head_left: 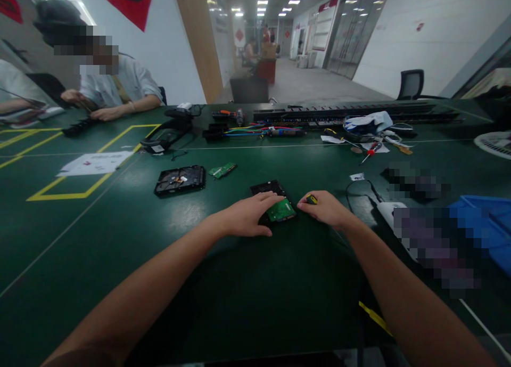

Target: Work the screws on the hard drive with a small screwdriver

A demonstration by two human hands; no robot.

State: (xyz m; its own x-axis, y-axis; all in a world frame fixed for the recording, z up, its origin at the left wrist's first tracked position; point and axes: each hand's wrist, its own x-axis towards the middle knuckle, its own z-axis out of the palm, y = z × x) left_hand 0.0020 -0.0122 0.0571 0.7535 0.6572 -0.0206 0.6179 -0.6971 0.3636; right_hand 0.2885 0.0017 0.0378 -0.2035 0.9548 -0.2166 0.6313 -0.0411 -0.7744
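A black hard drive (268, 187) with a green circuit board (281, 211) on its near part lies on the green table (239, 303). My left hand (251, 213) rests over its left side, thumb and fingers apart, fingertips touching the board. Just right of the drive, my right hand (324, 208) is closed round a small yellow and black tool handle (311, 199); the tool's tip cannot be made out. Farther left lie a second black drive (180, 180) and a loose green board (222, 170).
Across the table, coloured cables (255, 132), long black rails (355, 113), a red screwdriver (371, 152) and a white glove (369, 123) lie about. A blue bin (485, 223) stands at right. A person (120, 84) sits at the far left.
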